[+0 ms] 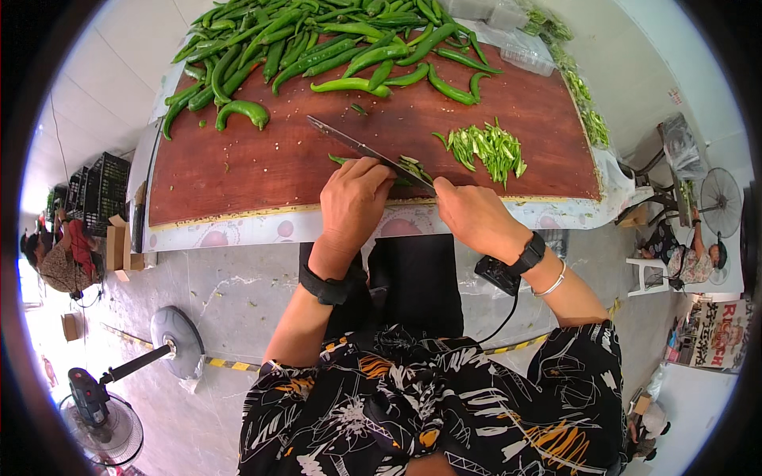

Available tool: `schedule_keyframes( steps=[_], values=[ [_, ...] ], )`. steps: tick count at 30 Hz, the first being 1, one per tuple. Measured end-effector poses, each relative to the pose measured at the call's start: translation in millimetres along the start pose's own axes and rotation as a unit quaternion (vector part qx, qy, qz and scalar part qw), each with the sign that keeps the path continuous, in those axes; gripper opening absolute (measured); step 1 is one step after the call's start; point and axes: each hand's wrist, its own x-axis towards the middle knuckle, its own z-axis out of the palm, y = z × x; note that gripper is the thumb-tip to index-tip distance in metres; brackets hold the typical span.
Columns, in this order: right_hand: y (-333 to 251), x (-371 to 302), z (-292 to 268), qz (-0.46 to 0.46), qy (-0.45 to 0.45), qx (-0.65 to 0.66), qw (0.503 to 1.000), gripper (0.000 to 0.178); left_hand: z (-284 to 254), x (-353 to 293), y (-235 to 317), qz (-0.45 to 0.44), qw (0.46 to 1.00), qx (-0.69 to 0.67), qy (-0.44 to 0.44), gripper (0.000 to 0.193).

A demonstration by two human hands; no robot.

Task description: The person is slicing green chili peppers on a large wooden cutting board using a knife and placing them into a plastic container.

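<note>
One board (pixel 270 174) is carrying one slice pile (pixel 486 151); right hand (pixel 475 216) is gripping one knife (pixel 355 145), left hand (pixel 353 197) (half-curled) holding pepper (pixel 336 159).

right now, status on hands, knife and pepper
Right hand gripping knife. Left hand on mostly hidden pepper, fingers close to knife. Slice pile off to the right; whole peppers beyond, clear of knife.

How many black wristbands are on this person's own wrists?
2: one black band behind the left hand, and another behind the right hand, nearer it than the silver bracelet. Both wrists are in plain view.
</note>
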Motion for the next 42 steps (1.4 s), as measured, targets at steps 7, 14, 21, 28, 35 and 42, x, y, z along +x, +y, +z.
schedule_keyframes(
  steps=[7, 14, 21, 28, 35, 42],
  values=[
    [2.4, 24.6, 17.6, -0.034, 0.041, 0.017, 0.998, 0.012, 1.5, -0.4, 1.9, -0.012, 1.000, -0.010, 0.006, 0.009],
    [-1.4, 9.7, -0.6, -0.025, 0.015, -0.007, 1.000, 0.012, -0.3, -2.2, -0.6, -0.020, 1.000, -0.015, 0.003, 0.009],
    [-1.3, 10.4, 9.0, -0.010, 0.017, -0.006, 1.000, 0.015, -0.1, -1.2, 0.2, -0.022, 1.000, -0.011, 0.003, 0.008],
    [-0.8, 14.9, 19.9, -0.028, 0.050, 0.017, 0.998, 0.012, 1.7, -2.4, -0.9, -0.022, 0.999, -0.022, 0.013, 0.008],
    [-0.1, 34.9, 26.0, -0.046, 0.073, 0.017, 0.996, 0.009, 1.0, -3.4, 0.0, -0.020, 0.999, -0.032, 0.005, 0.009],
    [-4.5, 16.6, 7.2, -0.028, 0.040, 0.017, 0.999, 0.013, -1.3, -5.0, -0.9, -0.025, 0.999, -0.028, -0.007, 0.009]
  ],
)
